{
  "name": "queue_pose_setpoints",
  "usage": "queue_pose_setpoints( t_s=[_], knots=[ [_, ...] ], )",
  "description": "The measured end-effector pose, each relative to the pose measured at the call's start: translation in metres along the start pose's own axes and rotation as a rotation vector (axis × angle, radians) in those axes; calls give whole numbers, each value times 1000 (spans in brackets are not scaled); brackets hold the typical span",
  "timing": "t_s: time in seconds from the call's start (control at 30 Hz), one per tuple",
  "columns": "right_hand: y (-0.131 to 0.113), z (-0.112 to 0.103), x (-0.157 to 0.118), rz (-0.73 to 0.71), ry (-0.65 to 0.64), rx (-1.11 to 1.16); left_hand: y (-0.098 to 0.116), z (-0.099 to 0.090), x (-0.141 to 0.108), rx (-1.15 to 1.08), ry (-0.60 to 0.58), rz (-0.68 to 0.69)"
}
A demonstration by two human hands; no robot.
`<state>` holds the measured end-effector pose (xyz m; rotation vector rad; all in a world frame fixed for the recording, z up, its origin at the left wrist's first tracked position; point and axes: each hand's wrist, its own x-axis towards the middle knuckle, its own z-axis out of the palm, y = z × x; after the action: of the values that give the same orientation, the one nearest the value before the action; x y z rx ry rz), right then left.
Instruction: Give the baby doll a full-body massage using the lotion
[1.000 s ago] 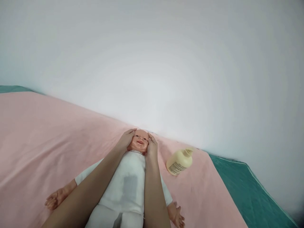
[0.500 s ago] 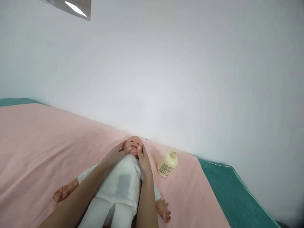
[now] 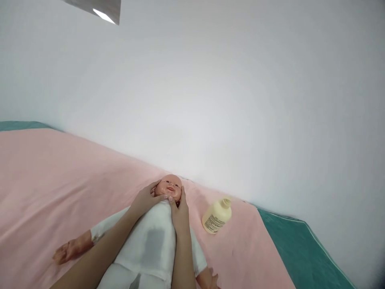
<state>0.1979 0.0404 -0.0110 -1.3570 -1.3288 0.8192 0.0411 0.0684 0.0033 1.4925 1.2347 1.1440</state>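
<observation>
A baby doll in a white outfit point(image 3: 150, 245) with a grey patch on its front lies face up, its head point(image 3: 171, 186) toward the wall. My left hand point(image 3: 148, 199) cups the left side of the head, its thumb at the chin. On the other side my right hand point(image 3: 179, 206) holds the head, with its thumb also at the chin and its fingers along the cheek. The doll's arms spread out to both sides beneath my forearms. A pale yellow bottle point(image 3: 217, 216) stands to the right of the doll.
A pink cloth point(image 3: 60, 176) lies under the doll and bottle, over a green cover point(image 3: 297, 237) that shows at the right and far left. A white wall point(image 3: 210, 100) rises behind. At the top left hangs a grey object point(image 3: 102, 9).
Both thumbs have moved down from beside the doll's mouth to its chin. The doll and bottle appear slightly larger and the bottle lower right, as the view has shifted.
</observation>
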Motion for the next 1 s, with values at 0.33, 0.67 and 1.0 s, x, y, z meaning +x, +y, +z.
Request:
queue_pose_setpoints(
  t_s=[0.33,0.67,1.0],
  knots=[
    [-2,-8,4,36,-53,-48,-11,-3,5,1,-51,-12],
    [-15,-12,-2,93,-67,-35,-5,-6,3,70,-76,-31],
    [-7,-5,-1,71,-46,-12,3,4,-1,-78,-7,-47]
  ],
)
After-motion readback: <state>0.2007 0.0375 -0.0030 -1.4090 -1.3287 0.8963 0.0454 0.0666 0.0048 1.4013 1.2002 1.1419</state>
